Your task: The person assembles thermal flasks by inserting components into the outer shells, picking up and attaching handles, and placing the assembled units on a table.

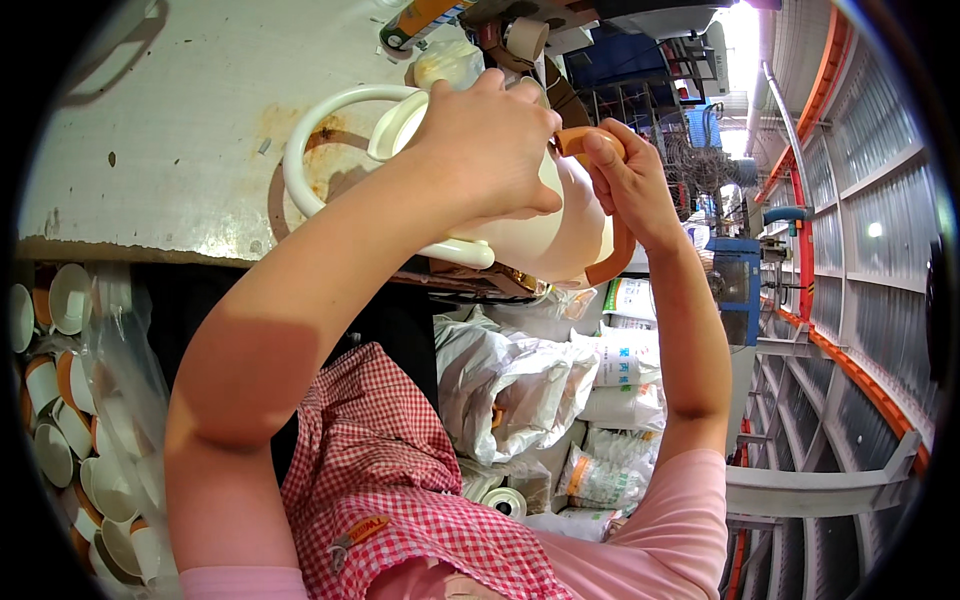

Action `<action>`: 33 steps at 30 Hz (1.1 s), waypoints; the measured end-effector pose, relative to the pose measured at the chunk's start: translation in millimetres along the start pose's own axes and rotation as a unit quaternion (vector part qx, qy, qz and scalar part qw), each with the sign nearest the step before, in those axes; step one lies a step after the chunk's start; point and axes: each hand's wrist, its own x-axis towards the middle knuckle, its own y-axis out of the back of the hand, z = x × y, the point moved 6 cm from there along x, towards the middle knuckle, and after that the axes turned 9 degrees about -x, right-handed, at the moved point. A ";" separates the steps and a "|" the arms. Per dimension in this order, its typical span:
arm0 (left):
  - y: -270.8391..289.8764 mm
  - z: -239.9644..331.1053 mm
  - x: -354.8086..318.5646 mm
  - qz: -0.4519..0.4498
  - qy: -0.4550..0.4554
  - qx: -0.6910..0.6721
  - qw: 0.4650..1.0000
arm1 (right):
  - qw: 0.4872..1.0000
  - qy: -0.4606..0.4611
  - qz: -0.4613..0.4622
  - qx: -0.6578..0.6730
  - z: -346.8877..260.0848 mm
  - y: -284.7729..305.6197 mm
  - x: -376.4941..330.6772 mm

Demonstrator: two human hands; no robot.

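A cream plastic jug [540, 240] lies tilted at the table's right end. My left hand [485, 145] is spread over its body and holds it, thumb toward me and fingers wrapped over the far side. A curved orange handle [622, 255] sits against the jug's right side. My right hand [632, 185] is closed around the upper part of this handle. Left of the jug, a thick white curved tube [294, 150] loops on the table around a cream rim [398, 125]. My left forearm and hand hide how tube, rim and jug meet.
The worn white table [150, 150] has a stained patch. An orange-and-green can [405, 28] and a bagged pale item [447, 64] stand at its far side. Lower left are several cream cups [75, 430] under clear plastic. White sacks [530, 380] lie below; machinery [735, 290] stands right.
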 end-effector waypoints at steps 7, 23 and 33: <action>-3.7 0.2 1.0 0.043 -0.025 0.002 0.999 | 0.941 0.098 0.075 -0.315 -30.6 12.6 0.7; 4.6 9.7 6.5 0.028 -0.098 -0.057 0.993 | 0.901 0.218 0.061 -0.370 -39.2 12.0 1.8; -0.8 9.3 6.0 0.077 -0.126 -0.040 0.988 | 0.902 0.220 0.045 -0.368 -31.9 14.7 6.2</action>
